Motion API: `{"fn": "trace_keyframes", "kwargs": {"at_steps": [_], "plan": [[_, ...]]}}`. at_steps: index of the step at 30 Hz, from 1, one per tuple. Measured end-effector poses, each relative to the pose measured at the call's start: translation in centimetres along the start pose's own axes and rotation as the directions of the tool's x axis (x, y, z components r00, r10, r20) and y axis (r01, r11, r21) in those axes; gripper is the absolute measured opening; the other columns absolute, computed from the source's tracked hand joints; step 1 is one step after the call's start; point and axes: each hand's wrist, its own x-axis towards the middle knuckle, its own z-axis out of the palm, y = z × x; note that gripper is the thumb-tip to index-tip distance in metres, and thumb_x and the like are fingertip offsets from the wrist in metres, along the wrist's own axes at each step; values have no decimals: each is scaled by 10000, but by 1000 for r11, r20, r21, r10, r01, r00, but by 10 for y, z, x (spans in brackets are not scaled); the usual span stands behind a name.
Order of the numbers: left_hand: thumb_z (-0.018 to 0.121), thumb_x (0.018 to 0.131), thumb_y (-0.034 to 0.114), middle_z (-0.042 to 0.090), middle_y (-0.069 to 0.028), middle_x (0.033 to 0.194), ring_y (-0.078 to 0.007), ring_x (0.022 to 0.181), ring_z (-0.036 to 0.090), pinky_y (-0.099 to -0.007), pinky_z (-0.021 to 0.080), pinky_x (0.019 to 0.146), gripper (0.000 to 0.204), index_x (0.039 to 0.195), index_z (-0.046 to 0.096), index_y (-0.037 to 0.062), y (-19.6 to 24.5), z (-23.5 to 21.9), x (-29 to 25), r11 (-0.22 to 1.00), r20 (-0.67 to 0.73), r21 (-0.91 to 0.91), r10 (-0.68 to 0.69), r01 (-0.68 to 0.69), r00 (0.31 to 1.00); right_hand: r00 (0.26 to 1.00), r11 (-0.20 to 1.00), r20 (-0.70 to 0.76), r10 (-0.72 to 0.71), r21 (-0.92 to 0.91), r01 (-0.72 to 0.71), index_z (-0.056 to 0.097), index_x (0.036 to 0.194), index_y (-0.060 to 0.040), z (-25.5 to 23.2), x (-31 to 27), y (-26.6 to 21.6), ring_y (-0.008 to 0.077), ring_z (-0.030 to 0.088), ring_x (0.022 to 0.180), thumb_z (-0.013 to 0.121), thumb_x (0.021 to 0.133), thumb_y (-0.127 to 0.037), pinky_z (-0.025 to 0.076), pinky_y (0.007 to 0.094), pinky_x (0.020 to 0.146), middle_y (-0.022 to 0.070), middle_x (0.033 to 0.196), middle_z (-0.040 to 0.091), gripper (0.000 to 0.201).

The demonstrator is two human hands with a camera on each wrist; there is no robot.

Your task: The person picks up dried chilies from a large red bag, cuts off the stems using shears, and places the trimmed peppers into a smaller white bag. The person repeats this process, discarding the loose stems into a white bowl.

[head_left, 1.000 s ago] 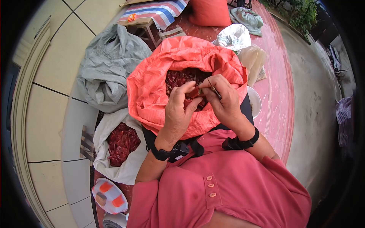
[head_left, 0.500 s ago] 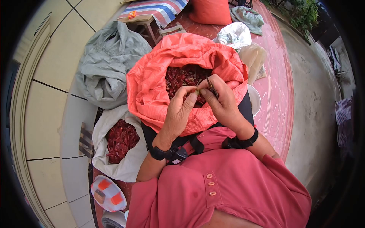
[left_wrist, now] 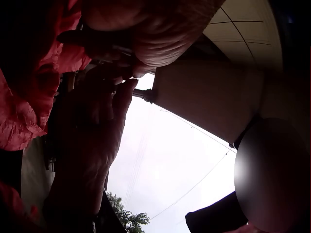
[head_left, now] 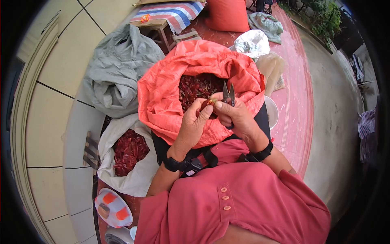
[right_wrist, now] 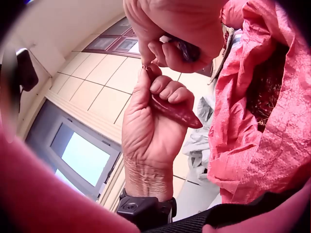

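Note:
In my left hand (head_left: 191, 124) I grip a dark red dried chili pepper (right_wrist: 181, 112); its pointed end sticks out below the curled fingers in the right wrist view. My right hand (head_left: 239, 116) holds small dark scissors (head_left: 228, 92), blades upward and slightly apart. Its thumb and forefinger meet the chili's stem end, close to the left thumb tip. Both hands are over the near edge of a red woven sack (head_left: 162, 97), rolled open. Inside lie many dried chilies (head_left: 195, 87) with pale stems. The left wrist view is dark, with the hands in silhouette.
A white sack (head_left: 106, 156) of red chilies (head_left: 130, 152) stands at left, below a grey sack (head_left: 118, 69). A white bucket (head_left: 271, 113) is at right. Behind are a stool with striped cloth (head_left: 172, 14) and a full red sack (head_left: 227, 15). A patterned basin (head_left: 113, 207) lies lower left.
The scissors in my right hand have swung into plain view, blades now pointing up. My hands stay together over the sack, the left still holding a chili.

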Motion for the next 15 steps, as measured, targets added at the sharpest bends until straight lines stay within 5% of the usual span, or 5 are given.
{"fn": "trace_keyframes", "kwargs": {"at_steps": [1,4,7,9,15], "plan": [[516,991,249,497,14,821,-60,746,423,-223,388,666,227,1005,553,25,-1,-1,0,999,12,-21,-37,37,999,999,1000,-42,1,-20,-1,607,1090,-77,4,-1,1,20,312,457,637,913,-207,234,201,415,-64,627,474,222],[485,1002,290,416,49,649,-33,590,360,-211,306,519,262,969,567,43,-30,-3,4,1000,28,-19,20,-19,999,993,990,-89,-78,-122,67,628,1049,-71,3,-2,7,32,369,482,642,907,-198,277,197,429,-50,658,519,191],[495,996,287,393,48,656,-42,564,356,-205,312,524,242,900,527,68,-23,2,3,829,188,-514,-142,221,972,976,968,-87,-199,-171,182,651,986,-55,4,-2,9,41,433,548,641,906,-169,331,188,477,-21,811,560,140],[497,995,269,375,58,679,-39,567,329,-202,296,519,218,902,508,72,-18,-1,2,726,298,-609,-166,321,940,968,937,-17,-250,-258,237,652,948,-43,2,-2,3,42,457,598,640,905,-147,359,185,510,-1,965,557,113],[477,1002,226,373,44,689,-39,559,309,-183,277,498,187,871,471,92,-11,-22,6,785,414,-455,-232,421,880,999,998,11,-46,-33,47,583,876,-82,3,5,7,44,333,503,633,915,-193,255,203,459,-49,628,458,128]]}}
